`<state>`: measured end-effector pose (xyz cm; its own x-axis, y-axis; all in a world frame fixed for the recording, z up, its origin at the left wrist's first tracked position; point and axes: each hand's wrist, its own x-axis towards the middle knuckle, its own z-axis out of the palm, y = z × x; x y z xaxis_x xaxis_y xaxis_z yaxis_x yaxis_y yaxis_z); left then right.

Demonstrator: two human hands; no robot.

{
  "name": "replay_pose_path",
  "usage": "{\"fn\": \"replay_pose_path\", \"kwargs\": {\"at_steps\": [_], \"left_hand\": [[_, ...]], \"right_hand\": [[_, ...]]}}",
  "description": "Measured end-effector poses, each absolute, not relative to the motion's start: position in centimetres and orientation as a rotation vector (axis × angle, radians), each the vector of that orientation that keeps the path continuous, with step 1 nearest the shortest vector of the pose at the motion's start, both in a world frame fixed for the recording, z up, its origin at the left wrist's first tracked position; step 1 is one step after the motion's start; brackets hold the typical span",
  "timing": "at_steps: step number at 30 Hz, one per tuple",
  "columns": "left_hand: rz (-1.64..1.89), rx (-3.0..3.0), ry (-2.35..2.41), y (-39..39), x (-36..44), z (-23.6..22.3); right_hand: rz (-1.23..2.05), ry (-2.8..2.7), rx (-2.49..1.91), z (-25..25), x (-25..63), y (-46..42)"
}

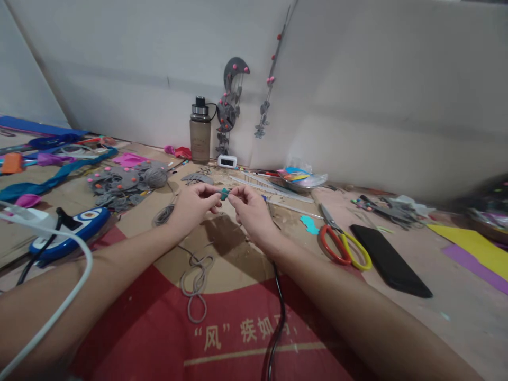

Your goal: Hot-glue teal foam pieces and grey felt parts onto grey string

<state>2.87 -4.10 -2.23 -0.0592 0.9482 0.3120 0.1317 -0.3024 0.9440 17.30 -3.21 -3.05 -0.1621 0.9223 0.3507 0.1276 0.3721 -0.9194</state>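
Between my fingertips, above the middle of the cardboard, is a small teal piece (224, 194), perhaps felt; its exact shape is too small to make out. My left hand (198, 203) pinches it from the left side. From the right, my right hand (252, 211) closes its thumb and fingers at the piece's other edge. Grey yarn (197, 280) lies in loose loops below my left hand, and a coil of it (163, 214) rests beside the wrist. A turquoise cut scrap (309, 224) lies to the right of my right hand.
Scissors with red and yellow handles (337, 246) lie beside a black phone (389, 259) at right. A bottle (200, 132) stands near the wall. Grey felt pieces with a yarn ball (156, 176) sit at left. A black cable (280, 312) and a white cable (75, 296) cross the foreground.
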Motion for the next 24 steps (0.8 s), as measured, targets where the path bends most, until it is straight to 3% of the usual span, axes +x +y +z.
{"fn": "replay_pose_path", "kwargs": {"at_steps": [6, 24], "left_hand": [[1.369, 1.293, 1.017, -3.83, 3.15, -2.52], [1.372, 1.172, 0.938, -3.85, 3.36, -2.37]], "right_hand": [[0.720, -1.684, -0.965, -3.56, 18.02, -2.67], [0.570, -1.748, -1.034, -3.08, 18.15, -3.15]]}}
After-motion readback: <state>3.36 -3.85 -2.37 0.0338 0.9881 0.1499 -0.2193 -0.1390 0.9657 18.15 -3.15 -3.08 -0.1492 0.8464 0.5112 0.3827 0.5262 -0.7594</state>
